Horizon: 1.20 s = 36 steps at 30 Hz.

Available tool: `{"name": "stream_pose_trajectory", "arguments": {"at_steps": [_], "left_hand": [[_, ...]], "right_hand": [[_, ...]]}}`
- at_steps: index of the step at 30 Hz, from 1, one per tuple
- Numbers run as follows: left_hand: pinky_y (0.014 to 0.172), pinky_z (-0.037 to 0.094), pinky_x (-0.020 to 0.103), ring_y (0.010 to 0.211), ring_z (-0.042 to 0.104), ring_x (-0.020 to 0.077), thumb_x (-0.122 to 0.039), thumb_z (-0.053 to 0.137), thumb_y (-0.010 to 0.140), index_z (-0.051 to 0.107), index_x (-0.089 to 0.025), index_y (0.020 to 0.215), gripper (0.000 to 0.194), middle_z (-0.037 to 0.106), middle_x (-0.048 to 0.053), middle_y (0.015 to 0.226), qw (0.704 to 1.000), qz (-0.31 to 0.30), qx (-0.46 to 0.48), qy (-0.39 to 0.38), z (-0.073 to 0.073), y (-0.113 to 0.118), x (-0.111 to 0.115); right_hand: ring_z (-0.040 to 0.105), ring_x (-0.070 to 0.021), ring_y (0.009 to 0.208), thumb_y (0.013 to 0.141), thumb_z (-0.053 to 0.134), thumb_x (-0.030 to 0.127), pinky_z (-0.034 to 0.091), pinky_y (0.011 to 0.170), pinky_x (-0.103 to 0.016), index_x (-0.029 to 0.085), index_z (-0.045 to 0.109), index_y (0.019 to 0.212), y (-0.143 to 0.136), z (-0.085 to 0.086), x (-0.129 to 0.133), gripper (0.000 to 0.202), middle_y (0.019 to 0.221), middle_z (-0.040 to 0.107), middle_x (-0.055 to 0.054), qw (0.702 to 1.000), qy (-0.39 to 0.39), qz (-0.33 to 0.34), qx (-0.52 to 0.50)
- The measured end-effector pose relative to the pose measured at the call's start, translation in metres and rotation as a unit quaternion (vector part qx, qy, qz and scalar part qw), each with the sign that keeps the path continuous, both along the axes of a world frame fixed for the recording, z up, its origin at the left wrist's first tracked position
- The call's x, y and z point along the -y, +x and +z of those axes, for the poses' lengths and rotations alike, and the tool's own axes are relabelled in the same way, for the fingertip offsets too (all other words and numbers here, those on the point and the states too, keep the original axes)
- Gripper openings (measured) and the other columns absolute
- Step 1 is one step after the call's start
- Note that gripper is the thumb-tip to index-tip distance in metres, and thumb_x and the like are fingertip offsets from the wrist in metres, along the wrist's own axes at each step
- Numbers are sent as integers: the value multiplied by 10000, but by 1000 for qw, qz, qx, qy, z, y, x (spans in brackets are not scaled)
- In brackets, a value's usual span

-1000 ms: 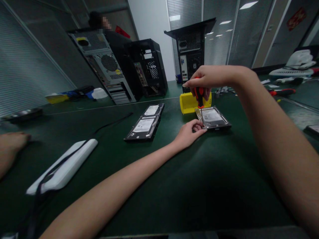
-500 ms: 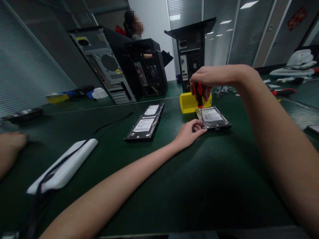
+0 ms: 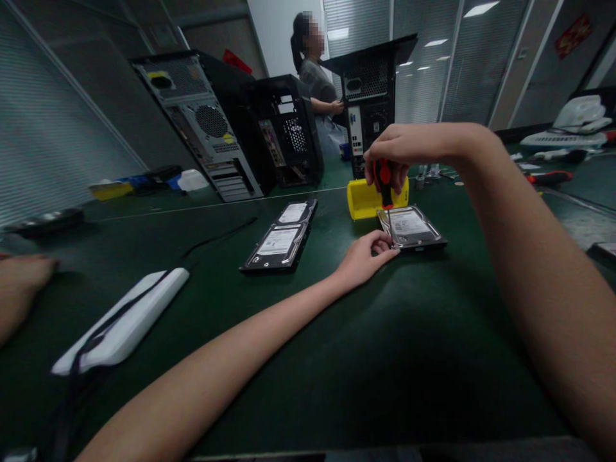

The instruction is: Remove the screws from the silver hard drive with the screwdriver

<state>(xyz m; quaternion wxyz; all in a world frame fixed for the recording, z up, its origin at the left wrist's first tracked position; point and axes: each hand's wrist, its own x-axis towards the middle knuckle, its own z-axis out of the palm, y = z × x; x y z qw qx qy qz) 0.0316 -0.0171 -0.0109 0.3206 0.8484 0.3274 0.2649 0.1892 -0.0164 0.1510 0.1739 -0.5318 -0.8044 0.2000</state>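
Observation:
My right hand [image 3: 392, 157] is wrapped round the handle of a red and black screwdriver [image 3: 384, 183], which stands upright. Its shaft points down to the near left corner of a hard drive [image 3: 411, 224] lying label up on the green table. At that same corner, the fingertips of my left hand [image 3: 363, 258] are pinched by the screwdriver's tip and touch the drive's edge. Whether something small lies between them is hidden. Just behind the drive is a yellow tray [image 3: 359, 200]. Two more hard drives [image 3: 279, 242] lie end to end, left of my left hand.
Computer cases [image 3: 231, 141] stand along the back, one [image 3: 370, 115] behind my right hand. A white power strip [image 3: 129, 321] with a dark cable lies at left, near another person's hand [image 3: 24, 282]. A person [image 3: 315, 77] is behind the cases. Tools [image 3: 551, 178] lie at right.
The person behind the cases has moved to the right, and an arm no longer shows through the middle case. My hands and the screwdriver have hardly moved.

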Motion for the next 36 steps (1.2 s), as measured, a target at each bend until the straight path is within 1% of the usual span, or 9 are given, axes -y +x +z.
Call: {"name": "stream_pose_trajectory", "arguments": {"at_steps": [5,10,15,18,25,36], "left_hand": [[690,440,257,754,549,135,-371,571,841,589,-135,1006,288,598,38,849,1000,-4,0,1,1,0,1],[677,434,250,745,541,129,-367,568,843,587,-130,1015,293,596,39,854,1000,-6,3,-3,1,0,0],[671,435,250,742,541,125,-374,576,837,587,-133,1011,298,591,28,845,1000,-6,7,-4,0,0,0],[678,437,252,744,541,125,-371,575,838,585,-134,1017,297,590,26,845,1000,-7,8,-6,1,1,0],[662,424,247,731,529,124,-364,570,841,583,-133,1012,288,580,23,829,1000,-7,5,-5,0,2,0],[674,433,248,743,542,129,-365,567,843,580,-131,1020,294,596,33,849,1000,-5,2,-5,1,2,0]], "right_hand": [[686,-201,773,916,353,405,551,676,-279,156,675,930,-1,0,0,407,766,685,-86,1000,4,-7,7],[685,-203,759,910,372,410,548,666,-285,148,678,921,-2,0,-1,404,793,688,-96,1000,11,5,-5],[679,-204,741,897,386,515,539,658,-293,126,678,897,-3,-2,-1,486,763,679,-103,1000,28,-8,1],[674,-194,735,885,401,547,532,655,-277,118,676,878,-3,-2,0,509,746,676,-101,999,31,-10,8],[671,-166,711,894,411,517,528,645,-251,109,677,842,-3,-3,0,489,730,672,-92,999,42,-3,8],[681,-171,734,896,415,517,531,658,-247,105,685,886,-1,-3,-4,493,728,675,-84,999,50,-5,7]]}}
